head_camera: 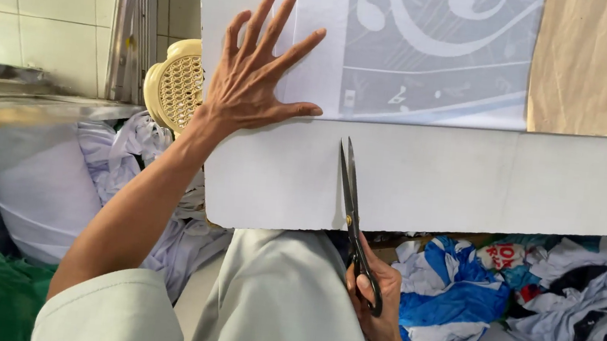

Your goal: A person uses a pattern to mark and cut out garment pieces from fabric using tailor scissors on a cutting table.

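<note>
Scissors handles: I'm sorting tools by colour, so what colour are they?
Black, on the scissors gripped by the right hand; head view shows it.

Scissors (pixel 351 221): long, dark metal blades, dark handle loops. Held nearly upright, tips pointing up and slightly left, blades a little parted at the tip. The blades lie over the white front edge of the worktop; the handles hang below that edge.

Printed fabric sheet (pixel 414 47): white on the left, grey panel with pale swirl and music-note motifs on the right. Lies flat and smooth, its lower edge straight, just above the scissor tips.
</note>
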